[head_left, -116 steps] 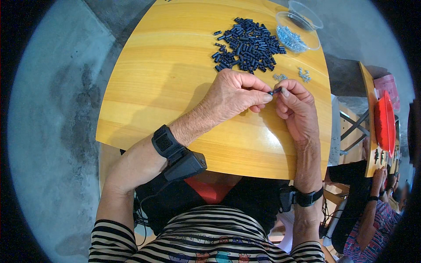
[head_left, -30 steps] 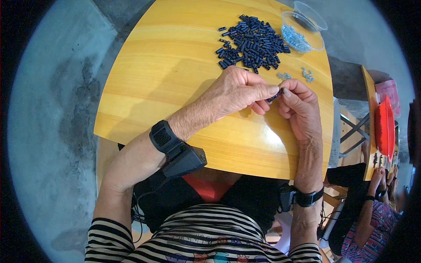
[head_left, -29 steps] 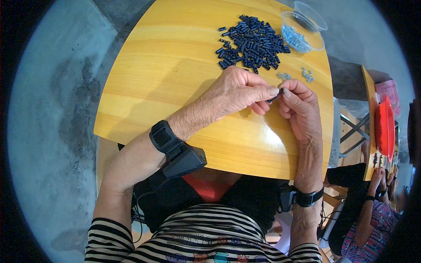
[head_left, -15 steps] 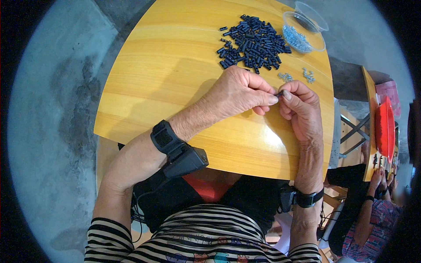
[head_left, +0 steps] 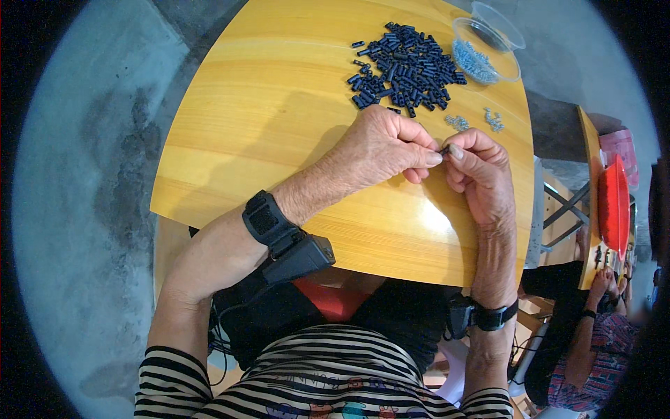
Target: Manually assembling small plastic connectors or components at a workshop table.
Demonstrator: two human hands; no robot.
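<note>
I watch left hand (head_left: 391,145) and right hand (head_left: 483,171), fingers clamped on a dark piece (head_left: 444,150), apparently steadying it between them.

Pinches a small dark piece (head_left: 444,151) with the left hand (head_left: 394,148) and the right hand (head_left: 480,164) above a yellow wooden worktop (head_left: 279,98). Has a heap of short black tubes (head_left: 410,66) just beyond, two small clusters of silvery bits (head_left: 493,120) near the right hand, and a clear plastic tub (head_left: 508,64) of silvery-blue bits (head_left: 474,64) beside the heap. Wears a striped top (head_left: 328,353) and black wrist straps (head_left: 264,218).
</note>
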